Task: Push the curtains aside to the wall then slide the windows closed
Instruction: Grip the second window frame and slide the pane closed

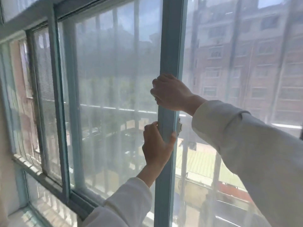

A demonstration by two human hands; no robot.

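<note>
At the window, both hands are on the upright edge of the blue sliding sash [168, 46], the pale blue stile that runs top to bottom through the middle of the view. The right hand [170, 93] is the higher one, closed around the stile with its fingers curled over the far side. The left hand [155, 146] sits just below, wrapped more loosely, thumb on the near face and fingers hooked behind the left edge. Between them, on the right side of the stile, a small latch [179, 126] sticks out.

No curtain hangs across this part; everything outside looks hazy, as through a mesh screen or dusty glass, so I can't say where the curtains ended up. To the left the fixed frame [57, 95] and another pane overlap, and the bottom track [78, 199] runs along the sill.

My read is that the sliding step is in hand. To do it well, push level along the track with both hands sharing the load, so the tall sash doesn't rack and jam. Keep the fingers clear of the closing edge, especially those curled behind the stile. Ease off near the end, then check the latch lines up.
</note>
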